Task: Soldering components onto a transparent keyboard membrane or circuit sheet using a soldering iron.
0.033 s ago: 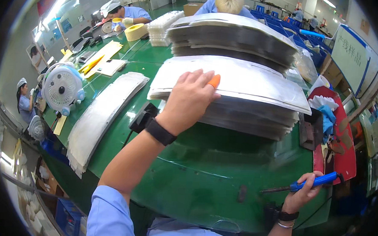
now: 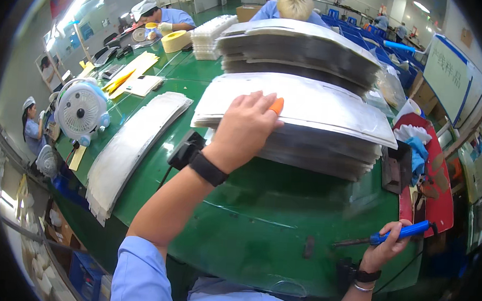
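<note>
head view: nearest, the right hand (image 2: 384,249) was closed around a blue-handled tool (image 2: 394,234) at the near right edge of the green surface (image 2: 248,216). farther out, the left hand (image 2: 246,130) lay flat and open, an orange cap on one finger, pressing the top of a stack of pale sheets (image 2: 319,108). a small white fan (image 2: 81,109) stood far left.

Glossy green tabletop (image 2: 281,207); silvery metallic-looking sheet stack (image 2: 308,108); blue plastic tool handle (image 2: 406,231)
</note>
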Action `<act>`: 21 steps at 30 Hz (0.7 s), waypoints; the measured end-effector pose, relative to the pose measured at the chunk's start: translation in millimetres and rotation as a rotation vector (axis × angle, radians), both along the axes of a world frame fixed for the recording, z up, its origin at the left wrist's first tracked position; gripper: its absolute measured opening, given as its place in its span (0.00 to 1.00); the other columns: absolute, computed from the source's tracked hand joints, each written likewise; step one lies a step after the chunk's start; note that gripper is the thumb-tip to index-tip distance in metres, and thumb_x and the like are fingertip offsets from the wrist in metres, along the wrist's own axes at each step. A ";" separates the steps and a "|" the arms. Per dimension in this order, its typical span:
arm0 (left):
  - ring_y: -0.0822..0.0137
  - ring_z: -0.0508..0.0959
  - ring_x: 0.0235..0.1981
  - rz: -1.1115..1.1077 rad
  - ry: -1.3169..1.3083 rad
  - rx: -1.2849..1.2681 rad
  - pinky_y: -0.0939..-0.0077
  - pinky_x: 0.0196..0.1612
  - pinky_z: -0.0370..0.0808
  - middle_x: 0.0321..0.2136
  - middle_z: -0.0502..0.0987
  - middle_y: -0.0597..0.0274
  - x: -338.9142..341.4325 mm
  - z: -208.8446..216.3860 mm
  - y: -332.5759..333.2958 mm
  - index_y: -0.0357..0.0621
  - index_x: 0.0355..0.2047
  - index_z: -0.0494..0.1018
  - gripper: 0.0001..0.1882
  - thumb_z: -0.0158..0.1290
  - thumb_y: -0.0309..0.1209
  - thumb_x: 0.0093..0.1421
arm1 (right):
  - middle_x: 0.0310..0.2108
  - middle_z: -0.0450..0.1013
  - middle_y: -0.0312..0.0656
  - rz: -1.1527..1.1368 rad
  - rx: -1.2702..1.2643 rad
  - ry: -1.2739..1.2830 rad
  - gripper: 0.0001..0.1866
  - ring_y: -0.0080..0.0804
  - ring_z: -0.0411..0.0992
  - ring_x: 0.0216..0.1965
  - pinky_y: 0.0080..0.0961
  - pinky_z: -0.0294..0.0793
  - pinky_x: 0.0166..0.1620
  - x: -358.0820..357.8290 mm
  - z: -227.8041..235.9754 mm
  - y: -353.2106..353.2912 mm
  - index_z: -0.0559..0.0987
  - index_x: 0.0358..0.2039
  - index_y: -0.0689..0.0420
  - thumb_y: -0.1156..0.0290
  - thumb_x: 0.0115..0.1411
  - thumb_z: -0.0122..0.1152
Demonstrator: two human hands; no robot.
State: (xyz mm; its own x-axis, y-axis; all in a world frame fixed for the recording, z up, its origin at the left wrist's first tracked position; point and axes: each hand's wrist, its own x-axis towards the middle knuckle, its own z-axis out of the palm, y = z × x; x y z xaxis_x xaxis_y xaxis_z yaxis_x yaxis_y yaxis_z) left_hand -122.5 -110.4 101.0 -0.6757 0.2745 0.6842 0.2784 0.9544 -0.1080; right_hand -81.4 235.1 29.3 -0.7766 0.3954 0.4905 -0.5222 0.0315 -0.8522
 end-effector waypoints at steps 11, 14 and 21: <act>0.54 0.72 0.46 -0.006 0.093 0.032 0.61 0.49 0.66 0.43 0.74 0.54 0.0 -1.9 1.2 0.37 0.34 0.73 0.13 0.50 0.36 0.56 | 0.20 0.59 0.31 -0.027 0.037 0.044 0.10 0.17 0.55 0.23 0.17 0.55 0.30 -6.4 -8.7 0.2 0.65 0.40 0.59 0.66 0.63 0.47; 0.55 0.72 0.46 -0.019 0.045 0.064 0.62 0.50 0.66 0.43 0.74 0.55 0.5 1.6 2.5 0.37 0.35 0.73 0.14 0.50 0.36 0.57 | 0.19 0.58 0.31 -0.034 0.050 0.061 0.11 0.17 0.55 0.23 0.17 0.54 0.30 -7.3 -8.6 2.5 0.65 0.40 0.59 0.66 0.63 0.46; 0.57 0.72 0.47 0.011 0.006 0.070 0.63 0.50 0.66 0.44 0.74 0.58 -1.3 3.4 3.8 0.40 0.38 0.73 0.15 0.50 0.39 0.56 | 0.20 0.58 0.31 0.032 0.010 0.038 0.11 0.16 0.55 0.24 0.17 0.54 0.31 -2.6 -5.9 1.5 0.65 0.41 0.59 0.65 0.63 0.47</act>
